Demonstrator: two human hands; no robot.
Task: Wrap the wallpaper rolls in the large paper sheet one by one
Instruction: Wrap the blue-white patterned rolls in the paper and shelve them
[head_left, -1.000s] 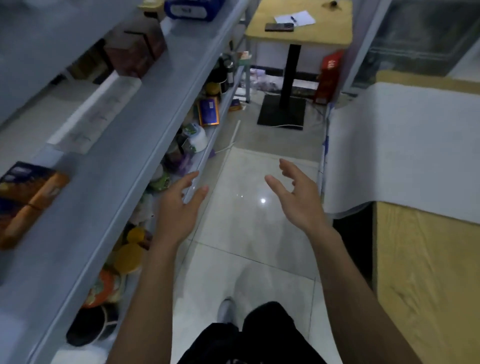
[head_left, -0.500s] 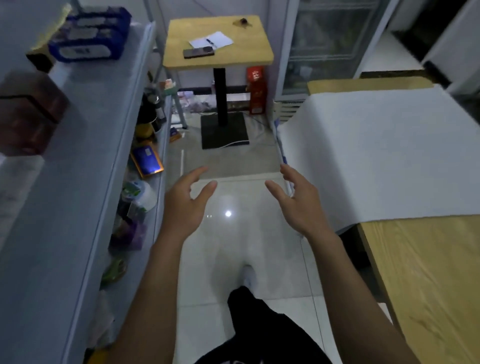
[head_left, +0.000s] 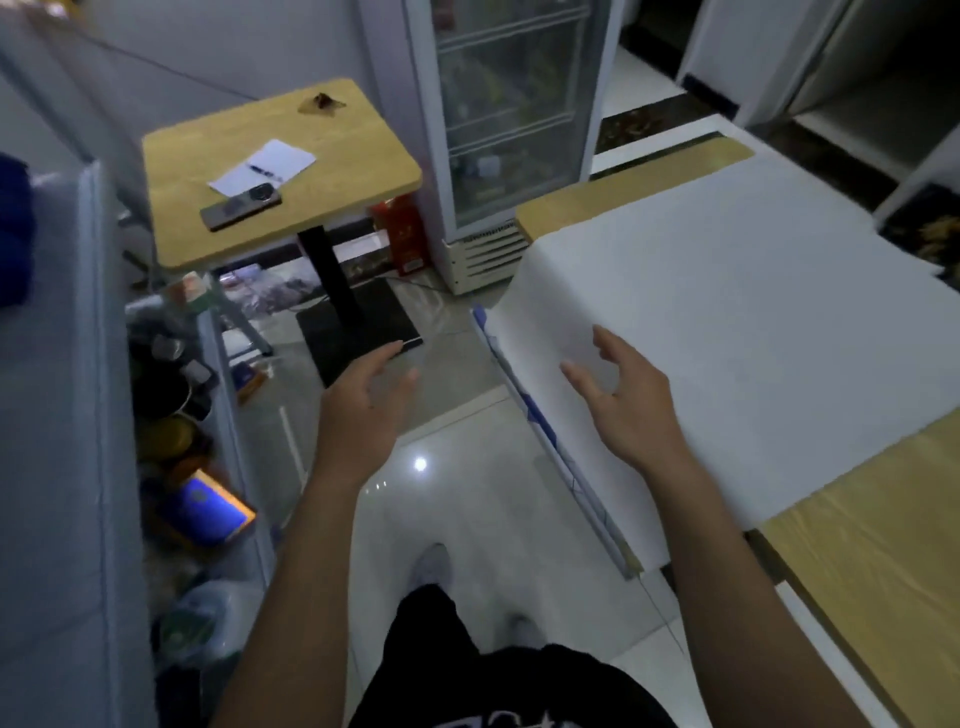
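Observation:
A large white paper sheet (head_left: 737, 312) lies spread over a wooden table (head_left: 883, 535) on the right, its near-left edge hanging over the table side. A long thin roll with blue marks (head_left: 550, 447) leans along that overhanging edge. My right hand (head_left: 628, 400) hovers over the sheet's left part, fingers spread and holding nothing. My left hand (head_left: 363, 410) is raised over the floor aisle, fingers relaxed and empty.
Grey shelving (head_left: 67, 415) full of goods lines the left side. A small wooden table (head_left: 332, 171) with a phone, paper and pen stands ahead, beside a glass-door fridge (head_left: 504, 130). The tiled floor (head_left: 452, 493) forms a narrow aisle; my legs and shoes show below.
The view has turned right from the shelves toward the paper-covered table. Both hands stay raised and empty; my right hand has come over the sheet's edge.

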